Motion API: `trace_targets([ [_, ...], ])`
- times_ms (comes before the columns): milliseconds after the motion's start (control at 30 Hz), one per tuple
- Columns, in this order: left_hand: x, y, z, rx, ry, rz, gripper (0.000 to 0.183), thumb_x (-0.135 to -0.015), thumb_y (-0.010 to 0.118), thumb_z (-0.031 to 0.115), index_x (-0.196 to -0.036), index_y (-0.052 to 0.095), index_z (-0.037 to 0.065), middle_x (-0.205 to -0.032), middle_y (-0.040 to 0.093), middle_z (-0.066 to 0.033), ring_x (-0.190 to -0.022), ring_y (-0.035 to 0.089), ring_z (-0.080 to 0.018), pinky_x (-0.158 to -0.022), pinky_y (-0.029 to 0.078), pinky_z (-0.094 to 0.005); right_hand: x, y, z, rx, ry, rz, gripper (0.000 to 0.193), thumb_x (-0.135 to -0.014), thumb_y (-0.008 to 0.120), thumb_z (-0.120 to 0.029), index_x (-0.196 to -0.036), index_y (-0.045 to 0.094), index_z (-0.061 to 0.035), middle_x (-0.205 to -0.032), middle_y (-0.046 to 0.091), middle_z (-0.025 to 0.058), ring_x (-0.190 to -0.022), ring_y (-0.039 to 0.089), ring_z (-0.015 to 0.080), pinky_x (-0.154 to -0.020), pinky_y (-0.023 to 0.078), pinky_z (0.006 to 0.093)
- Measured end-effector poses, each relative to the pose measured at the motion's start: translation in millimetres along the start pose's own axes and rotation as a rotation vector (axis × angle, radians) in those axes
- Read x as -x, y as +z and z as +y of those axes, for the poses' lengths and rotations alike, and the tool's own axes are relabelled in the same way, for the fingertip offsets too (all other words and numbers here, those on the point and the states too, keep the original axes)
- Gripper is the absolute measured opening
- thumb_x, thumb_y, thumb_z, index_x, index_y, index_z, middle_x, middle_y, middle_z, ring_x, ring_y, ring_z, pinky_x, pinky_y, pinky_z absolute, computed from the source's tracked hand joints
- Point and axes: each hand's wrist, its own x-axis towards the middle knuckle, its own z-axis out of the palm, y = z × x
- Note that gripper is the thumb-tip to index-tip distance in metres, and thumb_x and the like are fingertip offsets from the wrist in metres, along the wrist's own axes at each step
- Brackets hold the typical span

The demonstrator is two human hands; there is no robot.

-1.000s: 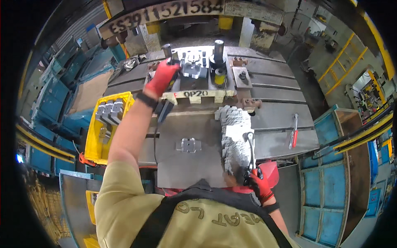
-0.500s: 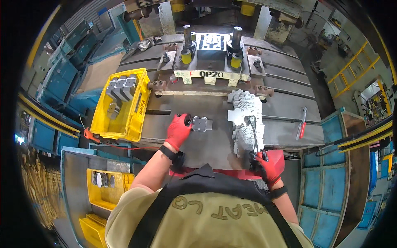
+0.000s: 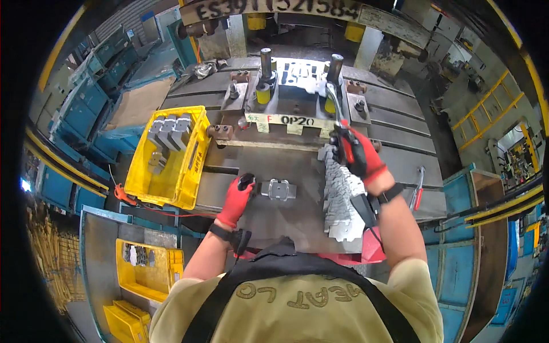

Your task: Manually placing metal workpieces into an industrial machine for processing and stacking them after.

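Note:
My right hand (image 3: 359, 153), in a red and black glove, is closed on the red handle of a long metal hand tool (image 3: 335, 106), held up over the stack. The tool's tip reaches the right side of a die (image 3: 297, 108), beside a pale flat metal plate (image 3: 313, 86). Below my right forearm stands a long stack of pale metal plates (image 3: 343, 200), partly hidden by the hand. My left hand (image 3: 235, 200), gloved alike, rests on the table with its fingers curled; what they hold, if anything, is hidden. Just right of it lies a small grey metal part (image 3: 279, 190).
A yellow crate (image 3: 197, 166) with several grey metal parts stands at left. Two guide posts (image 3: 266, 63) rise from the die. Another red-handled tool (image 3: 418, 188) lies on the right of the slotted press bed (image 3: 394, 148). Blue carts (image 3: 457, 274) flank the table.
My right hand has swung up and forward from the near end of the stack, carrying the tool to the die. A plate has left the stack's top. My left hand has drawn slightly back.

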Motion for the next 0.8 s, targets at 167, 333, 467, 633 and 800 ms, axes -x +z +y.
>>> trace_targets([
  [167,16.4,-37.2,20.5,0.280,-0.357,-0.030,0.015,-0.074,0.048,0.013,-0.085,0.051,0.002,-0.075,0.051,-0.0003,-0.071,0.045,-0.0074,-0.063,0.037,-0.0203,-78.5,-5.8,-1.0,0.142,-0.117,-0.020,0.022,-0.078,0.043,-0.029,-0.083,0.049,-0.0089,-0.060,0.042,-0.0038,-0.052,0.041,0.0059,-0.047,0.034,0.0189],
  [333,49.7,-80.0,28.2,0.218,-0.460,-0.005,0.013,-0.075,0.048,0.014,-0.079,0.052,0.002,-0.070,0.050,0.0012,-0.064,0.044,-0.0060,-0.056,0.036,-0.0199,-116.0,-19.5,5.6,0.102,0.011,-0.116,0.023,-0.079,0.039,-0.030,-0.091,0.046,-0.0110,-0.062,0.043,-0.0036,-0.052,0.042,0.0058,-0.043,0.034,0.0190],
  [467,74.2,-113.9,-5.0,0.022,-0.507,0.044,0.014,-0.075,0.048,0.015,-0.077,0.052,0.002,-0.067,0.050,0.0000,-0.061,0.044,-0.0068,-0.056,0.036,-0.0210,-106.6,-16.3,-0.9,0.126,0.054,-0.138,0.021,-0.079,0.039,-0.029,-0.089,0.046,-0.0116,-0.062,0.043,-0.0037,-0.050,0.042,0.0058,-0.041,0.034,0.0194],
  [633,86.8,-108.0,-16.1,-0.054,-0.488,-0.006,0.016,-0.074,0.050,0.016,-0.080,0.051,0.001,-0.070,0.051,-0.0025,-0.062,0.045,-0.0089,-0.057,0.037,-0.0224,-92.0,-15.5,-23.0,0.164,0.065,-0.192,0.022,-0.079,0.038,-0.030,-0.087,0.047,-0.0114,-0.063,0.044,-0.0033,-0.052,0.042,0.0053,-0.043,0.035,0.0190],
  [800,88.1,-93.6,-20.8,0.033,-0.594,-0.052,0.020,-0.073,0.050,0.017,-0.085,0.050,0.000,-0.074,0.053,-0.0057,-0.065,0.051,-0.0147,-0.057,0.040,-0.0250,-104.0,-36.5,-18.0,0.242,0.040,-0.215,0.020,-0.080,0.040,-0.027,-0.087,0.048,-0.0097,-0.063,0.045,-0.0027,-0.052,0.042,0.0055,-0.044,0.034,0.0191],
])
